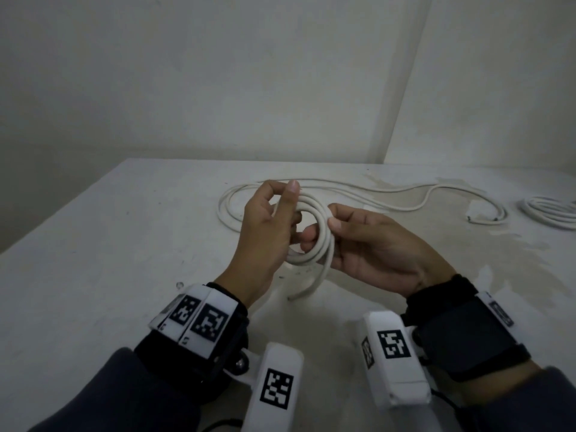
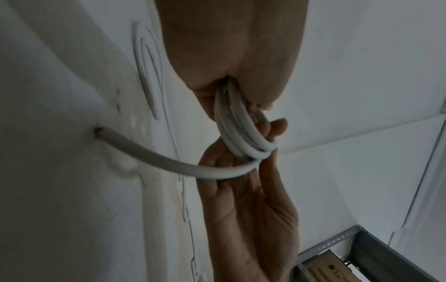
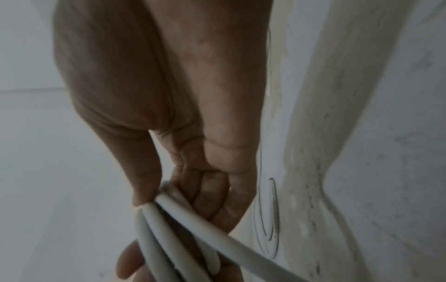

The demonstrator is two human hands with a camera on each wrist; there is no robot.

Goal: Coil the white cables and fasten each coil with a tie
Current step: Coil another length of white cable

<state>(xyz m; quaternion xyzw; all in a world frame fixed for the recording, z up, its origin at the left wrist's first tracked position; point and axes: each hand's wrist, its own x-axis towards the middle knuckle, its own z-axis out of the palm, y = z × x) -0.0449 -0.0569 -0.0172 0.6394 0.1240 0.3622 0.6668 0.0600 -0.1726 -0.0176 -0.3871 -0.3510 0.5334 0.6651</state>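
Head view: both hands, left (image 1: 265, 222) and right (image 1: 374, 244), pinch the half-wound coil (image 1: 307, 235) above the tabletop's (image 1: 93, 244) middle; I'd keep loops stacked evenly, feeding slack without twisting.

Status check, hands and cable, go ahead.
Both hands gripping the coil: left hand on its left side, right hand on its right. Cable tail hangs loose. No tie on it. Nothing blocking.
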